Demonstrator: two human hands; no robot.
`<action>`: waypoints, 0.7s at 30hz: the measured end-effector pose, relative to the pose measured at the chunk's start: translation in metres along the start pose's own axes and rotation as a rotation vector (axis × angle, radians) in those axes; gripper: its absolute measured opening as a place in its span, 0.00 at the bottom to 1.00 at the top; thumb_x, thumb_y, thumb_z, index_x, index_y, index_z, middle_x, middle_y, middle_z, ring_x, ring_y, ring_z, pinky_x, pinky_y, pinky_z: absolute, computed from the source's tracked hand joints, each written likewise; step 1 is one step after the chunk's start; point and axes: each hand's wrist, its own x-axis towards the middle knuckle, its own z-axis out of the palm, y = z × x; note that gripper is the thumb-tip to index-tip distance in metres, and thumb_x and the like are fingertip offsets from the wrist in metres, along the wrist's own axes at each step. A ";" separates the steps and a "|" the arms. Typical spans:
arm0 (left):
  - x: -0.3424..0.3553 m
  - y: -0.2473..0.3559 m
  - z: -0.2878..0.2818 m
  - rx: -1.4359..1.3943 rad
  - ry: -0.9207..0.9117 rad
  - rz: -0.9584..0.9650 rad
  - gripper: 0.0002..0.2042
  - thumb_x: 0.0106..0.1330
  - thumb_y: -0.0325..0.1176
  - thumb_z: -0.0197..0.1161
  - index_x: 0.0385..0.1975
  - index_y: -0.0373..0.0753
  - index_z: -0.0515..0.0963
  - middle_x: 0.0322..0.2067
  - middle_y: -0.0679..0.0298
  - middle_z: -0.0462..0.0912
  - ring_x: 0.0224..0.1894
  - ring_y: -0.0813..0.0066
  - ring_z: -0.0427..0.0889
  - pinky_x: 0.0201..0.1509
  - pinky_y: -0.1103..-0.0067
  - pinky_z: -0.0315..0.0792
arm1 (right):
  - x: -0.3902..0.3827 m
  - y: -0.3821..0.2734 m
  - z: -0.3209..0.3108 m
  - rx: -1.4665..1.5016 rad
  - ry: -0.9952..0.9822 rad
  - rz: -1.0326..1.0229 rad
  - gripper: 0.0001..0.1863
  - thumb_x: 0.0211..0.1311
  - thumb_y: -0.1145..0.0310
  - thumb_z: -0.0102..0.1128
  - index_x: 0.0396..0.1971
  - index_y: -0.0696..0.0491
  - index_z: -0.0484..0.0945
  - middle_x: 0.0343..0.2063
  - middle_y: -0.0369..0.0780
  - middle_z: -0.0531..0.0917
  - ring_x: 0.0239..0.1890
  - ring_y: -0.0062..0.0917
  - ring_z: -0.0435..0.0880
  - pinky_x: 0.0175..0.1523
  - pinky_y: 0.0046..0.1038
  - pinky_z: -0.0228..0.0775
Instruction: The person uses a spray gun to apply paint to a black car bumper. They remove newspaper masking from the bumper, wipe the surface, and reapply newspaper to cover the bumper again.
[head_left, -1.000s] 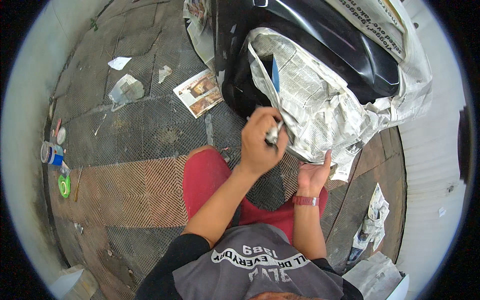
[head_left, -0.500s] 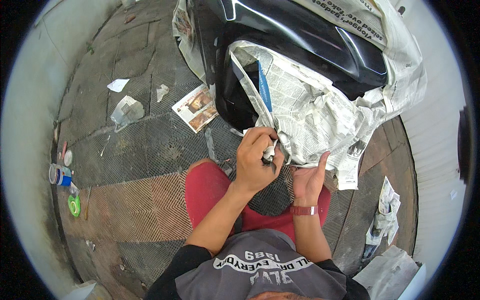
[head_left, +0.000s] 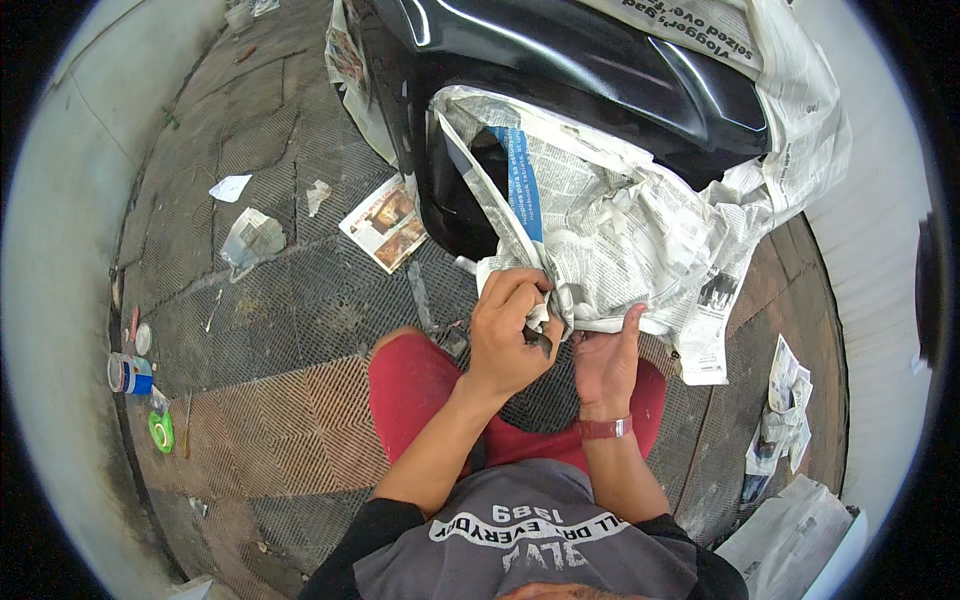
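Note:
A glossy black moulded panel is partly covered with newspaper, whose lower part is creased and folded around a dark opening. My left hand is closed on a crumpled bit of paper at that sheet's lower-left fold, with something dark showing between its fingers. My right hand holds the sheet's bottom edge from below, palm upward and thumb raised against it, the fingertips partly hidden under the paper.
Patterned dark floor tiles carry paper scraps, a printed page, a small can, a green tape roll and a thin stick at left, crumpled newspaper at right. Pale walls curve along both sides.
The panel and newspaper appear further left in the view. My left hand has moved down the fold, nearer my right hand, and more blue print shows at the opening.

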 end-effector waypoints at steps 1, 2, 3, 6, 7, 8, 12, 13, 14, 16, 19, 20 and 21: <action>-0.002 -0.002 0.001 0.017 -0.002 0.013 0.11 0.52 0.19 0.69 0.26 0.35 0.71 0.40 0.53 0.84 0.41 0.52 0.82 0.45 0.66 0.76 | -0.003 0.003 0.003 0.031 -0.017 0.024 0.36 0.82 0.46 0.54 0.75 0.57 0.62 0.70 0.46 0.74 0.71 0.38 0.74 0.74 0.45 0.66; -0.003 -0.004 0.003 0.031 -0.005 0.021 0.11 0.52 0.19 0.70 0.27 0.35 0.71 0.41 0.53 0.84 0.41 0.51 0.82 0.46 0.65 0.76 | -0.004 0.005 0.007 0.067 -0.022 0.045 0.34 0.83 0.48 0.53 0.72 0.61 0.65 0.67 0.48 0.77 0.68 0.38 0.77 0.74 0.44 0.66; -0.005 -0.006 0.005 0.044 -0.010 0.029 0.12 0.52 0.19 0.70 0.28 0.35 0.71 0.42 0.53 0.84 0.42 0.50 0.82 0.47 0.64 0.76 | -0.005 0.009 0.011 0.129 -0.009 0.015 0.28 0.83 0.55 0.57 0.66 0.63 0.70 0.62 0.47 0.81 0.64 0.37 0.80 0.72 0.41 0.69; -0.012 -0.009 0.009 0.015 0.014 0.044 0.14 0.45 0.19 0.71 0.32 0.35 0.76 0.46 0.55 0.84 0.48 0.50 0.82 0.51 0.62 0.77 | -0.002 0.016 0.021 0.079 -0.021 0.018 0.25 0.80 0.59 0.62 0.65 0.62 0.72 0.60 0.46 0.82 0.62 0.34 0.81 0.70 0.40 0.72; -0.014 -0.009 0.011 0.001 -0.002 0.037 0.14 0.45 0.19 0.70 0.34 0.35 0.77 0.47 0.54 0.84 0.50 0.49 0.82 0.53 0.62 0.77 | -0.002 0.016 0.023 0.084 -0.052 0.027 0.24 0.77 0.60 0.66 0.62 0.61 0.74 0.56 0.43 0.84 0.57 0.31 0.84 0.63 0.36 0.77; -0.016 -0.008 0.012 -0.015 -0.018 0.031 0.15 0.45 0.20 0.70 0.36 0.36 0.78 0.49 0.54 0.84 0.51 0.48 0.82 0.54 0.61 0.77 | -0.002 0.016 0.024 0.048 -0.033 0.045 0.24 0.77 0.60 0.67 0.61 0.60 0.76 0.55 0.42 0.84 0.55 0.30 0.84 0.61 0.35 0.78; -0.019 -0.007 0.019 -0.008 -0.054 0.052 0.21 0.45 0.21 0.68 0.44 0.37 0.82 0.54 0.52 0.84 0.57 0.45 0.83 0.60 0.60 0.78 | 0.001 0.018 0.029 0.004 -0.027 0.042 0.17 0.72 0.64 0.73 0.53 0.58 0.82 0.46 0.36 0.86 0.46 0.23 0.86 0.51 0.28 0.81; -0.018 -0.008 0.019 -0.001 -0.068 0.089 0.22 0.49 0.21 0.67 0.48 0.36 0.81 0.54 0.49 0.85 0.56 0.43 0.84 0.61 0.59 0.78 | 0.003 0.018 0.030 -0.003 -0.014 0.040 0.16 0.72 0.65 0.73 0.52 0.58 0.83 0.45 0.36 0.86 0.45 0.23 0.86 0.50 0.28 0.81; -0.017 -0.007 0.019 0.013 -0.088 0.097 0.23 0.48 0.21 0.67 0.49 0.35 0.80 0.54 0.48 0.85 0.56 0.43 0.84 0.62 0.59 0.78 | 0.005 0.018 0.032 -0.027 0.055 0.062 0.15 0.71 0.67 0.73 0.51 0.58 0.83 0.43 0.35 0.87 0.44 0.22 0.86 0.49 0.27 0.81; -0.017 -0.005 0.019 0.028 -0.093 0.112 0.24 0.48 0.21 0.66 0.51 0.34 0.80 0.54 0.48 0.85 0.56 0.43 0.84 0.62 0.58 0.78 | 0.009 0.013 0.032 -0.013 0.015 0.086 0.13 0.67 0.71 0.75 0.48 0.58 0.85 0.41 0.36 0.88 0.41 0.20 0.87 0.46 0.25 0.80; -0.021 0.002 0.016 0.064 -0.152 0.096 0.27 0.50 0.23 0.67 0.55 0.32 0.78 0.54 0.46 0.83 0.57 0.43 0.82 0.64 0.58 0.77 | 0.013 0.003 0.033 -0.041 -0.014 0.144 0.11 0.64 0.71 0.77 0.43 0.58 0.87 0.38 0.37 0.88 0.38 0.20 0.88 0.42 0.24 0.79; -0.022 0.004 0.015 0.061 -0.168 0.067 0.27 0.50 0.23 0.67 0.56 0.32 0.78 0.55 0.45 0.83 0.57 0.43 0.81 0.64 0.58 0.77 | 0.014 0.001 0.034 -0.075 0.013 0.148 0.11 0.64 0.71 0.77 0.42 0.58 0.87 0.37 0.37 0.88 0.37 0.21 0.88 0.42 0.24 0.80; -0.023 0.005 0.015 0.063 -0.176 0.081 0.27 0.51 0.24 0.68 0.56 0.32 0.77 0.55 0.45 0.82 0.57 0.43 0.81 0.63 0.58 0.77 | 0.014 0.001 0.034 -0.090 0.006 0.144 0.11 0.63 0.70 0.78 0.41 0.58 0.87 0.37 0.37 0.88 0.37 0.21 0.87 0.42 0.24 0.80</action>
